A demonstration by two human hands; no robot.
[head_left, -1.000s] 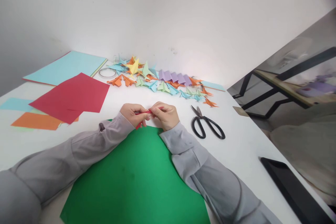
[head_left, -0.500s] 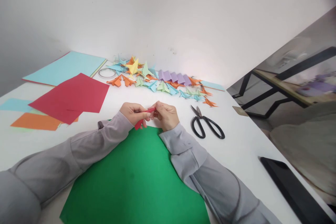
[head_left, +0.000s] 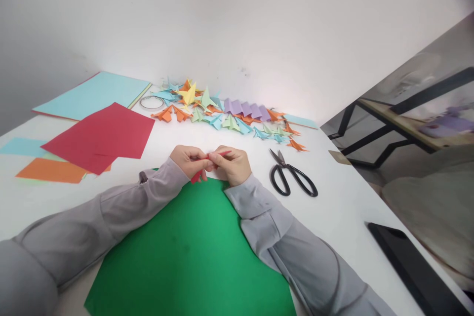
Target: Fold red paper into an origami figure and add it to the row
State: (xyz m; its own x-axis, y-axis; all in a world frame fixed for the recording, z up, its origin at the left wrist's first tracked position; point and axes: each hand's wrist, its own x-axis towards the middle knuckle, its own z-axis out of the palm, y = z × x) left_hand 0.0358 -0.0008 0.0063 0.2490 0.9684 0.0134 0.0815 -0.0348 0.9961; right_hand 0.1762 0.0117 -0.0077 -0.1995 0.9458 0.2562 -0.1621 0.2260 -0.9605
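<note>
A small piece of folded red paper (head_left: 196, 177) is pinched between my two hands, over the far edge of a green sheet (head_left: 185, 247). My left hand (head_left: 188, 160) grips it with thumb and fingers, and one red end pokes out below those fingers. My right hand (head_left: 234, 164) pinches the same paper from the other side, its thumb near the left fingertips. A thin red tip sticks out above the right thumb. Most of the folded shape is hidden by the fingers.
Black-handled scissors (head_left: 292, 173) lie to the right, a black tablet-like device (head_left: 414, 266) nearer. Red sheets (head_left: 107, 138), an orange sheet (head_left: 52, 170) and a light-blue sheet stack (head_left: 96, 93) lie left. Folded paper shapes (head_left: 229, 121) and a roll of tape (head_left: 151, 102) sit along the wall (head_left: 237, 24).
My right thumb has moved left and down along the red paper, towards the left fingertips. A red tip now shows above the right hand. My left hand has stayed nearly still.
</note>
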